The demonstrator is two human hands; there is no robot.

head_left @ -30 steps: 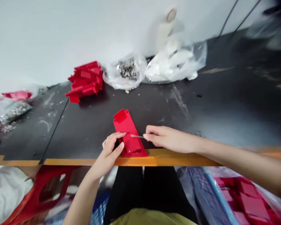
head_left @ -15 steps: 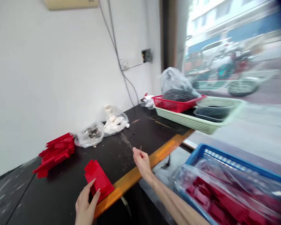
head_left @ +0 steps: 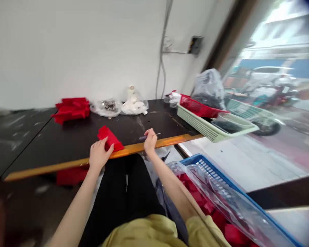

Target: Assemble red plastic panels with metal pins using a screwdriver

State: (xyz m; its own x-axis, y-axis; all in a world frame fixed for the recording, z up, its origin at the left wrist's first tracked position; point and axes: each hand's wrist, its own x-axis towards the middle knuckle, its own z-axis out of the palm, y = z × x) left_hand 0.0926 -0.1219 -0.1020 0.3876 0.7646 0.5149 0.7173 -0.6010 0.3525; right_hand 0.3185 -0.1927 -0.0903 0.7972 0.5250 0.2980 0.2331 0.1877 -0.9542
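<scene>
A flat red plastic part (head_left: 109, 138) lies at the orange front edge of the black table (head_left: 67, 137). My left hand (head_left: 99, 154) rests on its near end, fingers closed over it. To the right, at the table edge, my right hand (head_left: 150, 140) pinches a thin metal pin (head_left: 156, 134) that points right. The two hands are well apart.
A pile of red parts (head_left: 71, 109) and two clear bags (head_left: 119, 105) sit at the back by the wall. Green (head_left: 213, 128) and red (head_left: 199, 107) trays stand at the right end. A blue crate (head_left: 221, 192) of red parts in plastic is by my right side.
The view has swung back left and pulled away. My right hand with the pin came down from mid-air to the table's front edge; my left hand stays on the red part.
</scene>
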